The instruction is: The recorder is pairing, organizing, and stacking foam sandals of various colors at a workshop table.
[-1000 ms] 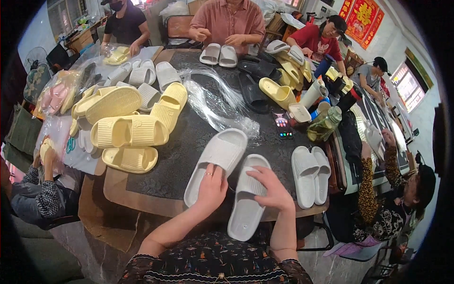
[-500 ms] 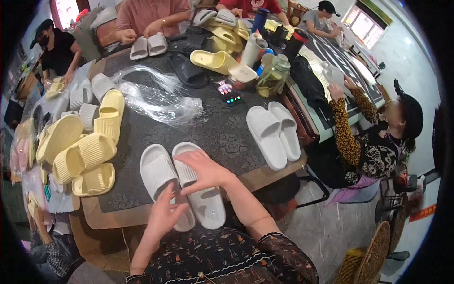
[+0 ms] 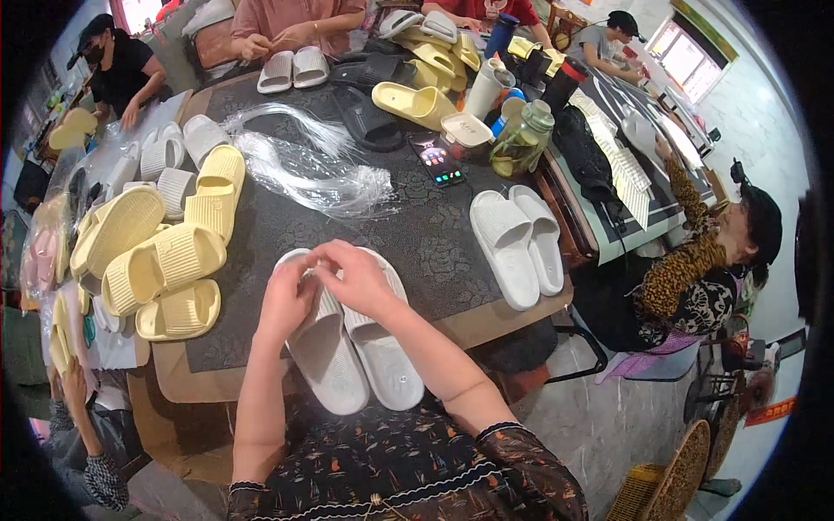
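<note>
Two white slide slippers lie side by side at the near edge of the dark patterned table (image 3: 417, 243), toes pointing away from me. My left hand (image 3: 287, 304) rests on the strap of the left slipper (image 3: 330, 360), fingers bent. My right hand (image 3: 356, 278) covers the strap of the right slipper (image 3: 387, 360), its fingertips meeting those of the left hand above the straps. Whether something small is pinched between the fingers cannot be made out.
Another white pair (image 3: 517, 239) lies to the right. Several yellow slippers (image 3: 156, 260) are piled at the left. Clear plastic bags (image 3: 321, 174), a phone (image 3: 434, 161), a jar (image 3: 521, 143) and cups stand further back. Other people sit around the table, one (image 3: 712, 260) at my right.
My head has turned left, so the scene shifted right. Both hands have come together over the slipper straps; the white pair now lies straight and close before me.
</note>
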Available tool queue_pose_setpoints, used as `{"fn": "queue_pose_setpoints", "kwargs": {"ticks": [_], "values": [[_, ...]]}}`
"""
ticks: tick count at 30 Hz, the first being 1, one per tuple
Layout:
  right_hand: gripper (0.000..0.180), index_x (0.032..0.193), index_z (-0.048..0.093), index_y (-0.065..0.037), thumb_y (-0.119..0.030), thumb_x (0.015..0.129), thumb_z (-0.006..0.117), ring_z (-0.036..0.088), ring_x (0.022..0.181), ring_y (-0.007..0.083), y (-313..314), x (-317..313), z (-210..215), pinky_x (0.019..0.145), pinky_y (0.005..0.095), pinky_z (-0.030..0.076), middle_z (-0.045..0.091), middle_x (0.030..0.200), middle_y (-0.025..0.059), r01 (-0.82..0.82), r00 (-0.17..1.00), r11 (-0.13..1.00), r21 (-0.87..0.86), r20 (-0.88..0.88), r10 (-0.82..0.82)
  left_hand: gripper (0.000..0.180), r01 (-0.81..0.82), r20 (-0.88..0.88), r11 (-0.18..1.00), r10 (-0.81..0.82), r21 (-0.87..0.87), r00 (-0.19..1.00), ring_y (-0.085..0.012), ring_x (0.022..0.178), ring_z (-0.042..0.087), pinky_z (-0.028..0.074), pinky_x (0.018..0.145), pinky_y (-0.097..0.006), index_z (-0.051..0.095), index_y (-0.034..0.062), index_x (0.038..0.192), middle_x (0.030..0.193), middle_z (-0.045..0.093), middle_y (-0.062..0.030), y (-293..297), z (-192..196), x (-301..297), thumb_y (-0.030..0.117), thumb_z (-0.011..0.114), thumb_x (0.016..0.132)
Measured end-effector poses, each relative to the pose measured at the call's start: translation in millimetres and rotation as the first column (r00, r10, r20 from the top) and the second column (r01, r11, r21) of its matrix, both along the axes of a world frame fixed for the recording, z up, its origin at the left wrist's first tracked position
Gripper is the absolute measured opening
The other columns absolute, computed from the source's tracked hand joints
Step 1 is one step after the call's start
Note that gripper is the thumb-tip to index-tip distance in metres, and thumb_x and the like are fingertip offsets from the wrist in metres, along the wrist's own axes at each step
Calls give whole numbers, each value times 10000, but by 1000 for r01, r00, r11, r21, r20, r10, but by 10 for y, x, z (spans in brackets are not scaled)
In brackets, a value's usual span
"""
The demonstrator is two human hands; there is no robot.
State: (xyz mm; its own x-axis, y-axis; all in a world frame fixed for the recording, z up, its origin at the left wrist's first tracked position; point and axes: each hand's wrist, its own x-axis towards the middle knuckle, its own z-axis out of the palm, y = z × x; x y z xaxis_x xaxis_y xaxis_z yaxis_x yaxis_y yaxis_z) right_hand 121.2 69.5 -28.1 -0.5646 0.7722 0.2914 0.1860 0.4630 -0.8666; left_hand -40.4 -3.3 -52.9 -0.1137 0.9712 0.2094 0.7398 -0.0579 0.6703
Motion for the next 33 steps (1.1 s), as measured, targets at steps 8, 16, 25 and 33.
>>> {"fn": "queue_pose_setpoints", "kwargs": {"ticks": [8,16,25,33], "values": [[176,1009,662,-38,-148,876,628,620,741,254,108,-191,-49,696,363,497,615,880,118,25,999,999,21,-21,-24,223,-212,281,966,247,-149,927,-197,771,673,526,742,-314,685,-26,1005,861,708,-131,180,63,-60,71,705,805],[179,889,726,-69,-227,804,721,618,746,267,268,109,-145,679,366,478,613,783,109,114,983,991,-77,157,-100,254,-152,503,983,182,-99,845,-160,815,673,529,768,-305,707,24,1028,893,719,-95,199,-80,11,116,716,791],[154,935,695,-4,-129,846,710,544,675,71,300,104,-334,619,250,444,633,756,10,39,998,978,-207,48,-29,192,-133,490,982,181,-131,853,-115,775,657,525,750,-273,718,20,995,875,725,-62,188,-112,17,103,701,822],[118,881,712,-25,-132,831,717,541,667,78,294,87,-389,604,256,435,626,746,10,156,986,976,-155,85,-144,343,-109,443,991,130,-72,887,-173,804,641,519,781,-324,670,89,1150,834,679,-62,189,-71,67,118,683,809]]}}
